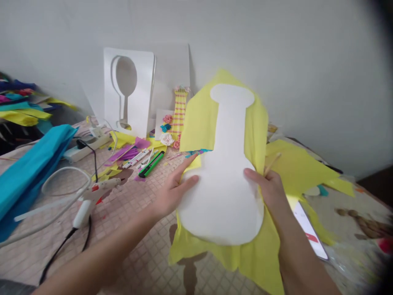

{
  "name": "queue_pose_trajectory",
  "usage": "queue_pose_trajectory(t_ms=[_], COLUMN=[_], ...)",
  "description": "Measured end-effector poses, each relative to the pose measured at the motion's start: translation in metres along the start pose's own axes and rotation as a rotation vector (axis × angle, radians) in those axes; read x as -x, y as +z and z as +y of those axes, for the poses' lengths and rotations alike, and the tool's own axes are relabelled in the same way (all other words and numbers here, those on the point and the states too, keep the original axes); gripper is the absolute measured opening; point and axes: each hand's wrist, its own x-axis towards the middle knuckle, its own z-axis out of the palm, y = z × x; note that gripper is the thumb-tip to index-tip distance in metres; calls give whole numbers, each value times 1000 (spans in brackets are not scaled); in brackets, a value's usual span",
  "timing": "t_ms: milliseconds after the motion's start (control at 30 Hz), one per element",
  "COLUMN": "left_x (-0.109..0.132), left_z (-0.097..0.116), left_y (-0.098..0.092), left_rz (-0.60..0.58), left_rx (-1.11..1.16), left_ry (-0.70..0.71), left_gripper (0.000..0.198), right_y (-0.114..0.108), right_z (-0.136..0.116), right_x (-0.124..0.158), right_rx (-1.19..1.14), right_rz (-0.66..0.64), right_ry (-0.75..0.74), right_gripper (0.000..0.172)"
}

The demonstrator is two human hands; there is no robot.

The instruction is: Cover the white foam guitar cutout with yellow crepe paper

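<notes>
Upright before me is a white board cutout (pixel 229 184) with a wide rounded base, a narrow neck and a small rounded head. Yellow crepe paper (pixel 199 119) lies behind it and sticks out on all sides. My left hand (pixel 176 188) grips the cutout's left edge, thumb on the front, index finger stretched along a teal glittery strip (pixel 199 152). The right edge is held by my right hand (pixel 267 184), its thumb on the board and its fingers behind with the paper. A thin stick (pixel 272 162) pokes up by those fingers.
A glue gun (pixel 89 200) with cords lies at left, near folded blue crepe paper (pixel 27 176) and a power strip (pixel 86 148). Behind are a green cutter (pixel 151 164), paper scraps and a white board (pixel 138 90) with a cut-out hole. A phone (pixel 310 231) lies at right.
</notes>
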Motion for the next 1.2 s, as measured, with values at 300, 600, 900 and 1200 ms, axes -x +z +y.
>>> queue_pose_trajectory(t_ms=[300,600,900,1200], left_x=[-3,2,-1,-5], left_z=[-36,-51,-49,-34], left_y=[-18,-21,-25,-35], left_rz=[50,25,26,97], left_rx=[-43,-148,-116,-36], left_ry=[-208,-159,-180,-249], left_gripper=[62,39,36,32], right_y=[16,27,18,9], right_z=[43,33,40,49], right_x=[5,26,22,17], right_rx=[-124,-116,-66,-79], right_rz=[-58,-94,-93,-93], right_ry=[316,388,340,222], right_gripper=[25,32,30,29])
